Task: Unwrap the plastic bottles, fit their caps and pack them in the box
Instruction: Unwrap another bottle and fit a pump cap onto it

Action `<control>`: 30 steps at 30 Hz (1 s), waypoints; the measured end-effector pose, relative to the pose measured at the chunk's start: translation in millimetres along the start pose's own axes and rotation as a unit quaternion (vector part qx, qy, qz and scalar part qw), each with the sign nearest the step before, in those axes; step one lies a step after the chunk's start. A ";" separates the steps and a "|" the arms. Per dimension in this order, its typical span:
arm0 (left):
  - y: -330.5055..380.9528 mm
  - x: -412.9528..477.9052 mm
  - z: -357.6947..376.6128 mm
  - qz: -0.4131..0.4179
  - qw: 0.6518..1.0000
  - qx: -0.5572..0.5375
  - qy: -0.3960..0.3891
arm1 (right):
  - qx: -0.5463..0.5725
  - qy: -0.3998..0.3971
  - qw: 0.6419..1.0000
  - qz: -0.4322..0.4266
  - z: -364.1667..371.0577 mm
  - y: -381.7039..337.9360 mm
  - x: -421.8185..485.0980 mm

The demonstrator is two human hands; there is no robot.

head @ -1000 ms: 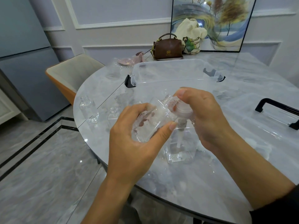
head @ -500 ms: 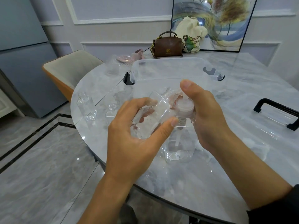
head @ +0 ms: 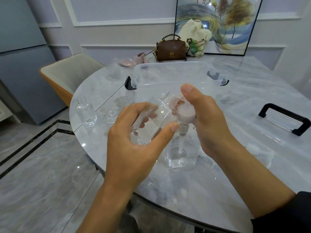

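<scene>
Head view looks down on a round marble table (head: 252, 68), and toward its far side stands the clear box (head: 168, 67), open on top. The lid (head: 284, 118), with a black handle, lies at the right. Near the front edge a standing bottle (head: 181, 158) rests upright on the table. Just above it, in the air, the left hand (head: 134, 148) holds a second, tilted bottle (head: 151, 125) with the neck pointing right; fingers and thumb are curled round its flat body. Crinkled wrap (head: 168, 98) shows near the neck, but whether it covers the bottle is not possible to tell. The right hand (head: 207, 121) grips the pump cap (head: 186, 113), thumb stretched up and the other fingers closed round the collar, just beside the tilted bottle's neck. The thin tube (head: 180, 145) hangs down over the standing bottle; inside it or in front of it, this is not clear. The bottle is probably very light, with thin, smooth walls that slip and dent under a hard squeeze, so a hold on the flat sides close to the shoulder seems best. The cap should be taken by its collar, because the tube looks bendy and weak.
</scene>
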State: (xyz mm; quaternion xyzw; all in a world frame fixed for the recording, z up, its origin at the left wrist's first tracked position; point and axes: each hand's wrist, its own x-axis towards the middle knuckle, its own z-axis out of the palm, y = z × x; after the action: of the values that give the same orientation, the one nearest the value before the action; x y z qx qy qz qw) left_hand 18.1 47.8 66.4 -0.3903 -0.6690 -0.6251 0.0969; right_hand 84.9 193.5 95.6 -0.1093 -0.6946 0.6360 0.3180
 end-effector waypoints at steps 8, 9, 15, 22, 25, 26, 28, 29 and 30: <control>-1.3 -2.7 2.1 -0.008 1.000 -0.005 -0.004 | 0.012 -0.010 1.000 -0.016 -0.3 -0.9 0.9; -2.0 -3.3 3.0 -0.010 1.000 -0.004 -0.005 | 0.015 -0.011 1.000 -0.019 -1.2 -0.3 1.8; -4.7 -7.0 5.7 -0.022 1.000 -0.011 -0.008 | 0.009 -0.011 0.999 -0.030 -4.2 1.8 3.6; 1.3 -5.1 5.0 -0.010 1.000 -0.021 0.003 | 0.019 0.002 1.000 0.012 3.9 -9.8 -4.8; 2.3 -6.1 5.6 -0.009 1.000 -0.015 0.005 | 0.019 -0.003 1.000 0.019 4.0 -11.5 -6.4; 2.9 -6.5 5.3 -0.013 1.000 -0.023 0.005 | 0.021 -0.004 1.000 0.017 4.4 -11.5 -6.0; 3.0 -7.1 5.6 -0.015 0.999 -0.028 0.003 | 0.017 0.003 1.000 0.011 3.1 -8.6 -4.3; 2.5 -7.9 6.0 -0.016 1.000 -0.025 0.002 | 0.013 0.006 1.000 0.007 1.9 -6.2 -3.3; 2.2 -8.4 6.5 -0.018 1.000 -0.023 0.001 | 0.013 0.007 1.000 0.003 0.6 -4.1 -1.7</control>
State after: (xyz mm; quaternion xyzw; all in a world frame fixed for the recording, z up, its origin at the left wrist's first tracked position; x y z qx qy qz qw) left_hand 27.6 50.1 61.6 -0.3796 -0.6612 -0.6424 0.0774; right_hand 86.9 191.4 98.9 -0.1119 -0.6835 0.6451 0.3226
